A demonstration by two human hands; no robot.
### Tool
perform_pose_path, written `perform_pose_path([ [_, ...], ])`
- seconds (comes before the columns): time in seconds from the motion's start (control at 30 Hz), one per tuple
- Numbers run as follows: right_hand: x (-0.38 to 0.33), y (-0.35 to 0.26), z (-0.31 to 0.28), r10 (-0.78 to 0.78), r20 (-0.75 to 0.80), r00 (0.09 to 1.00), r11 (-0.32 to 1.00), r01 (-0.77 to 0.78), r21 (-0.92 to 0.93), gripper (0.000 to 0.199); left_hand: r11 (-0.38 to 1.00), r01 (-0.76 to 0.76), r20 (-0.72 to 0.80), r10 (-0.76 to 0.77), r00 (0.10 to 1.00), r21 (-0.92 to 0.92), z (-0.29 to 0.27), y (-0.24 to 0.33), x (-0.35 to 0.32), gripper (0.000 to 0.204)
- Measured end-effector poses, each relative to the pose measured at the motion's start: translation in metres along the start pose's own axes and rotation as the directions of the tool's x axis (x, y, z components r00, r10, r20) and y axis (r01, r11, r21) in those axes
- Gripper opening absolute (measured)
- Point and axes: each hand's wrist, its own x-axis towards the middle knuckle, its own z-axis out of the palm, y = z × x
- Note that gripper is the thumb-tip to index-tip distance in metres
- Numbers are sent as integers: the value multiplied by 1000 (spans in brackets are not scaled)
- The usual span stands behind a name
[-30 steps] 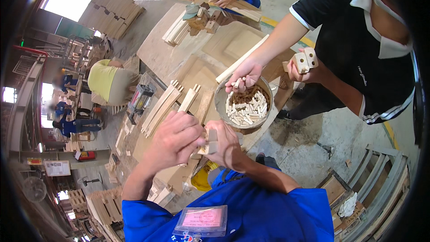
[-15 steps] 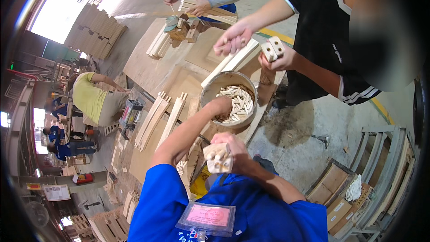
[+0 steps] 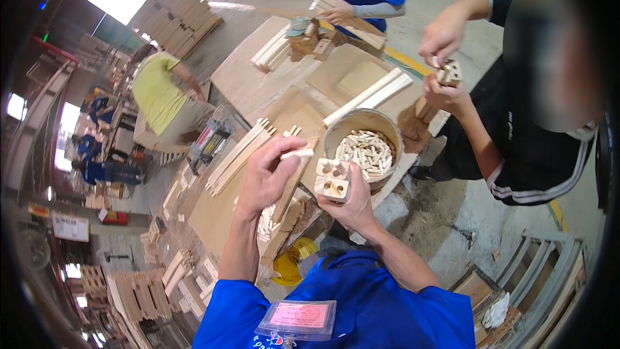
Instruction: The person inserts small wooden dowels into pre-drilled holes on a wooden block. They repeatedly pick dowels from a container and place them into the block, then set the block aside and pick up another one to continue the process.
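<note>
Pinching a short pale wooden dowel peg in the left hand, line it squarely over an empty hole of the small drilled wooden block that the right hand clasps beside the round tub of dowels.

A clear-sleeved pink badge hangs on the blue chest; a white sign, perhaps, stands far left.
</note>
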Motion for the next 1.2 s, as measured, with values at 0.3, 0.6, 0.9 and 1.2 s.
perform_pose_path([
  [0.3, 18, -1, 35, -23, 92, 995, 997, 29, -69, 81, 907, -36, -37, 57, 998, 419, -17, 7, -32, 19],
  [0.6, 24, -2, 38, -5, 32, 999, 997, 7, -71, 75, 794, -116, 149, 32, 988, 597, -16, 27, 3, 27],
  [0.9, 3, 8, 19, -202, -34, 979, 976, 198, -89, 68, 965, -203, 514, 90, 853, 168, -42, -10, 11, 20],
  [1.2, -33, -1, -23, -242, 57, 969, 970, 240, 43, 75, 510, -253, 542, -564, 623, 822, 140, -188, 93, 19],
])
